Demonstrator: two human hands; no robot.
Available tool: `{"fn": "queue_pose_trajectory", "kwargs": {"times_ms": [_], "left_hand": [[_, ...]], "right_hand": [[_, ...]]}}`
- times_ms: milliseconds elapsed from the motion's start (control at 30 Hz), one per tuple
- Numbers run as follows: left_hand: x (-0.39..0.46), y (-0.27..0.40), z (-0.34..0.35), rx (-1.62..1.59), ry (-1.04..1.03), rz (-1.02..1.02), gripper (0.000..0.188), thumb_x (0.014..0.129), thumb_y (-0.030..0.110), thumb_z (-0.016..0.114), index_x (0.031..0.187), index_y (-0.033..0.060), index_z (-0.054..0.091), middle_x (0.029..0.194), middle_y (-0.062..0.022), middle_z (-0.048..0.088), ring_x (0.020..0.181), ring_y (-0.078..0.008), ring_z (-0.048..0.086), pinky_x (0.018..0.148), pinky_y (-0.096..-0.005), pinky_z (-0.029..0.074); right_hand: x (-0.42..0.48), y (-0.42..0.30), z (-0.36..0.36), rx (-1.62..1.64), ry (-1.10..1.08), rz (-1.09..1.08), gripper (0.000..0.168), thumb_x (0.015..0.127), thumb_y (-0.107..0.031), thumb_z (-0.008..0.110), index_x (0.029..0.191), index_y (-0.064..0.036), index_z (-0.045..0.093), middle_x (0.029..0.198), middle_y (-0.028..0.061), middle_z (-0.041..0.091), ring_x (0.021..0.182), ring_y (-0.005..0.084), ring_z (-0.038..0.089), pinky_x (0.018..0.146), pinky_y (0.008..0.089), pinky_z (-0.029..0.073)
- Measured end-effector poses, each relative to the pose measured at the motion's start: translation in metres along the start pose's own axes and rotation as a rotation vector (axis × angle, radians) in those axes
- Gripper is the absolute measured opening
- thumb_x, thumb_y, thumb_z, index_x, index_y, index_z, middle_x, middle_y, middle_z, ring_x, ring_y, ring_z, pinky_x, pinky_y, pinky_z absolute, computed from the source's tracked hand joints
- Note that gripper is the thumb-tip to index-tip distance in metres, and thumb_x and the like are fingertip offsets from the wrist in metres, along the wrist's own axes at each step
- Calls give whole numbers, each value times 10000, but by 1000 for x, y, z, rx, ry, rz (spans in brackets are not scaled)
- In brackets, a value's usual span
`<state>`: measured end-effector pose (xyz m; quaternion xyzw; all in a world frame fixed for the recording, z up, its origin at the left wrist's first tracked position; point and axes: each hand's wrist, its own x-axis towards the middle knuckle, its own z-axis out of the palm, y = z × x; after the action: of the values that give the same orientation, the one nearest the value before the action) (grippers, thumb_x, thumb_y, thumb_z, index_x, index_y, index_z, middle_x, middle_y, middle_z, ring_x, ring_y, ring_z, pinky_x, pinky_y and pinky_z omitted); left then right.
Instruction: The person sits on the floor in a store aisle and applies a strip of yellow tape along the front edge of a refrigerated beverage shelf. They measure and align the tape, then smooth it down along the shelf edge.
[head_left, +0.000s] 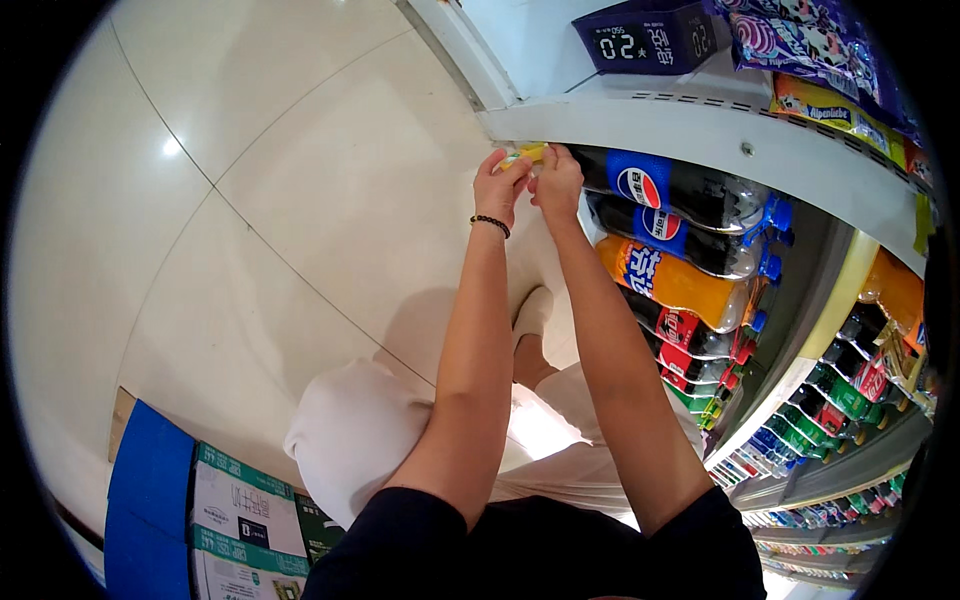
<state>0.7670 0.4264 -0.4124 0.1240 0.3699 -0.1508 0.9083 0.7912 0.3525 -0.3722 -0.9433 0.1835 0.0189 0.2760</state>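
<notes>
My left hand (498, 187), with a dark beaded bracelet at its wrist, grips the left part of a small yellow item (534, 153) by the lower shelf's corner. My right hand (556, 184) has its fingers on the item's right end. Its kind cannot be told; the fingers cover much of it. Just right of my right hand lies a large Pepsi bottle (675, 187) with a blue label. Beyond it are a second Pepsi bottle (667, 225) and a bottle of orange drink (675, 281).
A white shelf edge (645, 124) runs above the bottles, with purple candy bags (802, 52) and a dark price box (645, 41) on top. Shelves of bottles (847, 390) curve away at right. Milk cartons (247, 510) and a blue panel (150, 495) stand at lower left on the tiled floor (300, 187).
</notes>
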Motion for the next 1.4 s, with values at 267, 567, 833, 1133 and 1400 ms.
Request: {"fn": "queue_pose_trajectory", "kwargs": {"times_ms": [267, 567, 833, 1133, 1400], "left_hand": [[9, -7, -8, 51, 10, 43, 502, 719, 60, 636, 1126, -41, 361, 787, -102, 551, 689, -157, 563, 590, -243, 488], [18, -14, -9, 33, -27, 68, 580, 746, 117, 624, 1185, -70, 293, 764, -105, 544, 619, -148, 537, 533, -238, 460], [30, -21, -8, 45, -64, 61, 624, 744, 143, 632, 1198, -72, 261, 712, -100, 525, 514, -143, 479, 444, -245, 393], [36, -26, -12, 93, -97, 124, 612, 745, 168, 632, 1173, -73, 267, 699, -83, 514, 508, -139, 472, 428, -243, 381], [27, -16, -8, 70, -68, 55, 558, 746, 153, 626, 1163, -33, 306, 846, -100, 525, 685, -158, 533, 595, -257, 470]], "right_hand": [[-6, -12, 0, 97, 14, 2, 272, 834, -162, 396, 1009, -3, 529, 507, 79, 515, 346, 117, 474, 288, 252, 376], [-1, 5, 5, -47, 77, -105, 261, 835, -165, 401, 984, -1, 540, 501, 82, 517, 334, 128, 471, 295, 261, 377], [2, 10, 6, -14, 82, -130, 256, 835, -163, 403, 977, -4, 544, 474, 78, 501, 328, 125, 464, 295, 258, 369], [-1, 6, 2, -50, 13, -164, 274, 833, -171, 397, 1005, -4, 529, 504, 91, 517, 343, 129, 477, 304, 261, 369], [-8, -17, -6, -108, -25, -27, 285, 816, -200, 404, 1001, -23, 528, 578, 150, 556, 513, 254, 550, 515, 353, 428]]}}
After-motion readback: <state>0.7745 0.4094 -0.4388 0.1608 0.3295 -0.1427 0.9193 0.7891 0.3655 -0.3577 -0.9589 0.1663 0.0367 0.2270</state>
